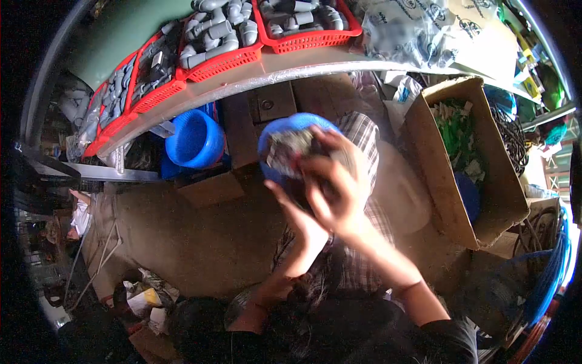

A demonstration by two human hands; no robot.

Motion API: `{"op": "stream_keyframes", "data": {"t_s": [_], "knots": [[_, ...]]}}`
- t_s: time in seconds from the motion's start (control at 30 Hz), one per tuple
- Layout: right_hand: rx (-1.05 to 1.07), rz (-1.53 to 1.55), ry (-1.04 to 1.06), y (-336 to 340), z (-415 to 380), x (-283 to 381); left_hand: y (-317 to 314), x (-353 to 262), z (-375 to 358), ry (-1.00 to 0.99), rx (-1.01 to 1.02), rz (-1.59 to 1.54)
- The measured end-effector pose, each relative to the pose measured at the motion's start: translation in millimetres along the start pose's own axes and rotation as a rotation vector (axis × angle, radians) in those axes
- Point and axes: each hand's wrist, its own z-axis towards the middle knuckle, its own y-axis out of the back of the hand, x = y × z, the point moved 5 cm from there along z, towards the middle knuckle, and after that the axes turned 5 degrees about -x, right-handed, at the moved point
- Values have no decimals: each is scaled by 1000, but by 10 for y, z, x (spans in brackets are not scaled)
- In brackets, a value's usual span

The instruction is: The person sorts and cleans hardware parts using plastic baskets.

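A blue tub (273, 125) is at the person's lap, with a crumpled, greyish, shiny mass (290, 148) at its mouth that is too blurred to name. My right hand (339, 182) is over the tub's near right side, fingers curled against this mass; motion smears them, and whatever they grip cannot be made out. Just below and to the left, my left hand (306, 227) is cupped beside the tub with one digit stretched out. Its other fingers are partly covered by my right hand. Checked cloth (362, 130) covers the legs behind the tub.
Red baskets (315, 41) of grey pipe fittings (218, 33) line the bench, beside printed plastic bags (400, 30). Another blue tub (194, 139) stands under the bench's left part. At right is an open cardboard box (436, 176) with green and white pieces; blue cable (551, 273) lies beyond.
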Motion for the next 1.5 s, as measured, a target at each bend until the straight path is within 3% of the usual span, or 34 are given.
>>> {"op": "stream_keyframes", "data": {"t_s": [0.07,0.13,0.2,0.23,0.3,0.33,0.37,0.4,0.43,0.47,0.53,0.63,0.7,0.73,0.8,0.87,0.9,0.93,0.97,1.0,1.07,1.1,1.13,1.17,1.23,1.27,1.33,1.37,1.47,1.5], "knots": [[178,183,-178,-71,286,-181,171,87,-122,-83,-167,199],[111,292,-310,-69,422,-526,236,100,-266,-34,-64,222],[135,601,-658,-117,314,-825,126,-105,-319,-134,21,206],[106,545,-550,-87,207,-912,44,-243,-281,-122,20,191],[-169,527,-657,-43,-216,-892,-35,-421,-130,-171,-23,154],[-155,339,-610,30,-331,-703,-11,-424,-26,-208,4,64],[-272,271,-441,45,-376,-473,36,-359,30,-201,-55,88],[-279,258,-385,78,-387,-260,68,-286,43,-189,-113,114],[-269,257,-294,105,-343,-104,-58,-187,-33,-192,-32,112],[-179,136,-142,159,-253,35,-75,-68,-132,-47,-15,52],[-15,10,0,200,82,240,-21,60,-267,-50,14,213],[221,4,-186,210,397,9,60,184,-393,-58,73,459],[291,139,-297,285,567,-351,-7,56,-444,-165,344,622],[368,410,-675,278,479,-582,-37,-36,-468,-220,480,699],[453,645,-785,369,394,-767,29,-208,-277,-167,420,559],[487,736,-855,432,101,-870,184,-404,8,-331,287,732],[579,753,-794,395,-12,-897,282,-514,164,-446,296,799],[542,637,-870,493,2,-604,342,-603,268,-606,93,774],[370,503,-745,452,-76,-462,572,-606,414,-629,1,702],[196,370,-620,452,-136,-343,511,-647,468,-645,16,817],[264,24,-398,531,-82,-96,335,-752,578,-682,61,1050],[197,-59,-275,567,-113,0,336,-700,621,-513,273,929],[172,-95,-167,587,-148,71,347,-640,553,-490,363,1069],[127,-108,-57,613,-172,138,427,-539,504,-278,271,777],[7,-97,153,631,-221,222,310,-399,219,37,288,354],[-2,-43,208,629,-258,218,199,-386,38,146,395,223],[217,-111,246,451,-253,258,264,-303,0,185,383,97],[383,-44,101,369,-341,167,331,-253,41,216,325,19],[535,381,-519,110,-416,-65,12,-271,-4,-166,427,339],[466,314,-433,43,-423,-99,251,-83,63,79,443,151]]}}
